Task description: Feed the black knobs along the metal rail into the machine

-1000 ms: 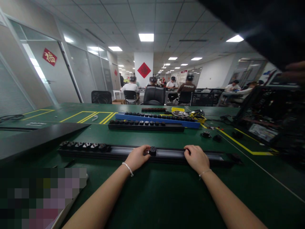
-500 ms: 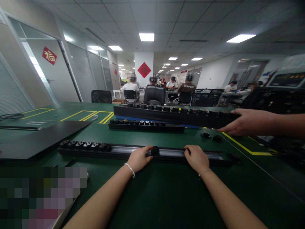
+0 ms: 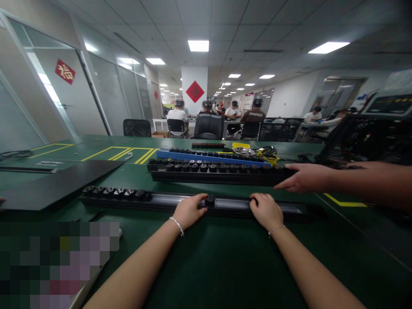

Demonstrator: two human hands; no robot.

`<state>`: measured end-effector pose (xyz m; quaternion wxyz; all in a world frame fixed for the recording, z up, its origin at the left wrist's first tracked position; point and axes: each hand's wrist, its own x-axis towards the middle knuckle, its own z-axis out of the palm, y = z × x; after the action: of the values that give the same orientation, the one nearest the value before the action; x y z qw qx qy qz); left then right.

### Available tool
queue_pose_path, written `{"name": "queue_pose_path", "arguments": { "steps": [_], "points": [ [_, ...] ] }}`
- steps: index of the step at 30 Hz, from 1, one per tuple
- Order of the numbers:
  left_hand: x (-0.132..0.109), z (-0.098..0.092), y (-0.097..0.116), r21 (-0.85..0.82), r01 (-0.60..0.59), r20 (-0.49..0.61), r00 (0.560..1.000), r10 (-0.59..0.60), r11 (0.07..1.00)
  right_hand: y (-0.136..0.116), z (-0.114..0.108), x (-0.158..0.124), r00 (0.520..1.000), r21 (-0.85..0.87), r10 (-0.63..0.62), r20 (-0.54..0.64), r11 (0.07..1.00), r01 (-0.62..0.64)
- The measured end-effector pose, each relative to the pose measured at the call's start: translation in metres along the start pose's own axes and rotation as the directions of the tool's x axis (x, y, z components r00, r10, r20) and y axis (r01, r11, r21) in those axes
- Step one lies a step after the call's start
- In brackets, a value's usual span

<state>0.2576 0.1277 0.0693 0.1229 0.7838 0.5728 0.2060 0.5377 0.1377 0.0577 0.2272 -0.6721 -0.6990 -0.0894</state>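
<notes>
A long black strip housing (image 3: pixel 231 204) lies across the green table in front of me, with a pale shiny channel along it. Its left part carries a row of black socket-like modules (image 3: pixel 119 192). My left hand (image 3: pixel 189 210) grips the housing near its middle, thumb at the front and fingers over the top, right beside a single black module (image 3: pixel 210 199). Farther right, my right hand (image 3: pixel 268 212) curls its fingers over the housing's back edge. The fingertips of both hands are partly hidden.
From the right, a co-worker's hand (image 3: pixel 301 175) holds the end of another black strip (image 3: pixel 212 176) filled with modules. Behind it are a blue rail (image 3: pixel 162 153) and a metal bowl (image 3: pixel 243 151). A dark flat panel (image 3: pixel 58 184) lies at left.
The co-worker's strip has come down and nearer to me, uncovering the blue rail and the bowl behind it. My hands stay in place on the housing.
</notes>
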Motion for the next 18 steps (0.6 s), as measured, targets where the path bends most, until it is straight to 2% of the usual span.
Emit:
{"name": "queue_pose_path", "arguments": {
  "steps": [9,18],
  "points": [
    [-0.001,0.003,-0.0018,0.04,-0.078,-0.008,0.997,0.078,0.996,-0.0026,-0.0029,-0.0036,0.999,0.033,0.037,0.009,0.999,-0.038],
    [-0.0037,0.0043,0.0033,0.064,-0.147,-0.018,0.989,0.148,0.987,0.0016,0.0024,-0.0029,0.999,0.046,0.01,-0.052,0.999,-0.008]
  ]
}}
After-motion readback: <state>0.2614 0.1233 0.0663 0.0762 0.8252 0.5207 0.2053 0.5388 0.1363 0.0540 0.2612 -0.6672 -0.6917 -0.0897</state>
